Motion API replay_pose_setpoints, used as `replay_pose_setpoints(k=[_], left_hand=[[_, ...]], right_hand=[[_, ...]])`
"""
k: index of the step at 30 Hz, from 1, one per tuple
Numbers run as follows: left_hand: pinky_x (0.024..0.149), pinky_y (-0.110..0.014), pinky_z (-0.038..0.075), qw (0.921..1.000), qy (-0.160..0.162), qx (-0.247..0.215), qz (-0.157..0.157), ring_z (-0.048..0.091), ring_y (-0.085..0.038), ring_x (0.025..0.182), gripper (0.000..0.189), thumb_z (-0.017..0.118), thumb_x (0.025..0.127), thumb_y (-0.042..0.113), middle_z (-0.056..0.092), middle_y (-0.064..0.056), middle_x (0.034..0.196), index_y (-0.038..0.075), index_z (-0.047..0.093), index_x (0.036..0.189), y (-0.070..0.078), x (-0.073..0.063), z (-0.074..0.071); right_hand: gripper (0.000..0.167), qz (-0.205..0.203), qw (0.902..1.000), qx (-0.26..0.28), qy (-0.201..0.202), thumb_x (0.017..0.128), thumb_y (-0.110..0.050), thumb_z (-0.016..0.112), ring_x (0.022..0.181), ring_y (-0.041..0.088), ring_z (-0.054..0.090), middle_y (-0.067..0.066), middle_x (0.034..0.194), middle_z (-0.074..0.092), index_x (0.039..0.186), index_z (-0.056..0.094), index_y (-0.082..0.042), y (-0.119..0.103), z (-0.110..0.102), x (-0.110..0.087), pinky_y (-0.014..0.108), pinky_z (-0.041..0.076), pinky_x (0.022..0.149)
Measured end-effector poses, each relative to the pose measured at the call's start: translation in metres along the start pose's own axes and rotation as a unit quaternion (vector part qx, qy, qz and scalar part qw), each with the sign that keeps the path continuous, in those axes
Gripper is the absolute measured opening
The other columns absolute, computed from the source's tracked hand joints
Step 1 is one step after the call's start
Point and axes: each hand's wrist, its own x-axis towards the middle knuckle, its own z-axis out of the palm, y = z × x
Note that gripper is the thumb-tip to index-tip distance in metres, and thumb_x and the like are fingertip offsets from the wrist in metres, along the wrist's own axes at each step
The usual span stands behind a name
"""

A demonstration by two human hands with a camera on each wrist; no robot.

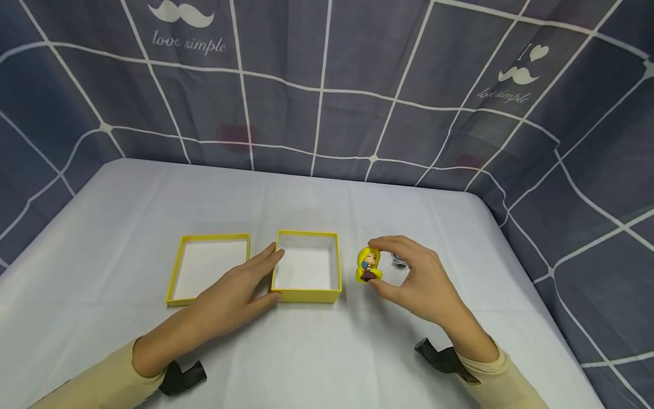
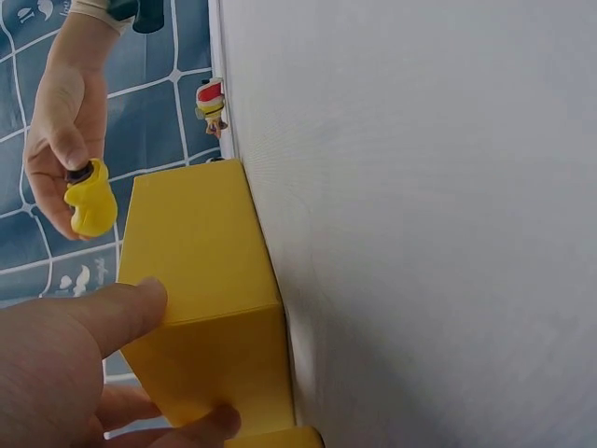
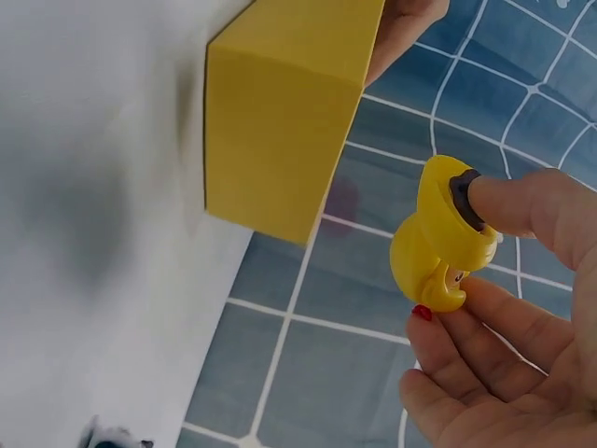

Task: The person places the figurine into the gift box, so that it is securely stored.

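A small doll figurine with long yellow hair (image 1: 369, 263) is pinched between the thumb and fingers of my right hand (image 1: 416, 278), to the right of an open yellow box (image 1: 306, 296). In the right wrist view the thumb presses the figurine's dark base (image 3: 464, 199), while the fingertips support its head end. My left hand (image 1: 230, 295) rests against the box's left side with fairly straight fingers. Its fingertips lie at the left rim and its thumb at the front left corner. White lining shows inside the box.
Left of the box lies a shallow yellow-edged lid (image 1: 179, 267), partly covered by my left hand. A small grey item (image 1: 399, 261) shows behind my right hand. The left wrist view also has a red and yellow toy (image 2: 212, 105). A checked curtain (image 1: 286, 113) borders the white table (image 1: 317, 199).
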Motion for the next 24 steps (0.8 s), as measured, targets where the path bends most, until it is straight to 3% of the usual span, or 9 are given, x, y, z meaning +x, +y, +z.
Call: replay_pose_setpoints(k=[24], left_hand=[[0.107, -0.047, 0.038, 1.0000, 0.001, -0.001, -0.002, 0.033, -0.028, 0.139, 0.079, 0.071, 0.091, 0.030, 0.023, -0.016, 0.158, 0.008, 0.029, 0.154, 0.001, -0.001, 0.001]], right_hand=[[0.054, -0.040, 0.9974, 0.056, -0.024, 0.073, -0.016, 0.084, 0.115, 0.010, 0.057, -0.011, 0.121, 0.062, 0.123, 0.066, -0.019, -0.016, 0.023, 0.024, 0.035, 0.047, 0.097]])
